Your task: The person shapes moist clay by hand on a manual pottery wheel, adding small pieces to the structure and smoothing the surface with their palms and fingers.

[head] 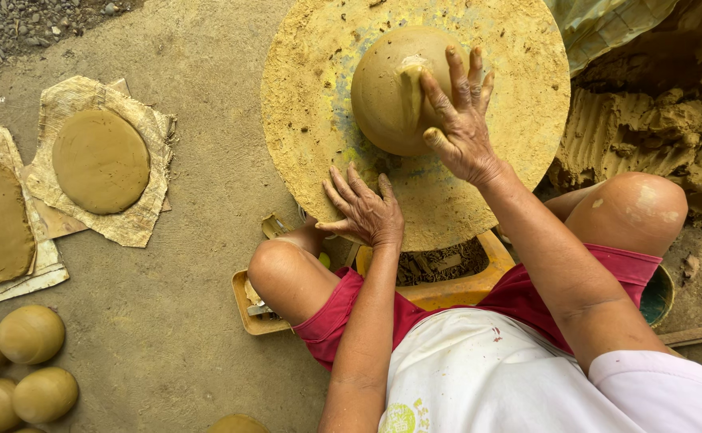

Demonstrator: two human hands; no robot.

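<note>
Head view: right hand (pixel 461 120) spread flat on clay dome (pixel 395 88) at centre of round wheel disc (pixel 527 96); left hand (pixel 365 210) open, fingers resting on disc's near rim. Keep palm pressure even, rim hand steady.

right hand (pixel 459 120) spread flat on rounded brown clay dome (pixel 387 92) atop round sand-dusted turntable disc (pixel 327 120). left hand (pixel 367 210) flat on disc's near edge. flat round clay slab (pixel 100 160) on paper, smooth clay balls (pixel 30 333) left on floor.
</note>
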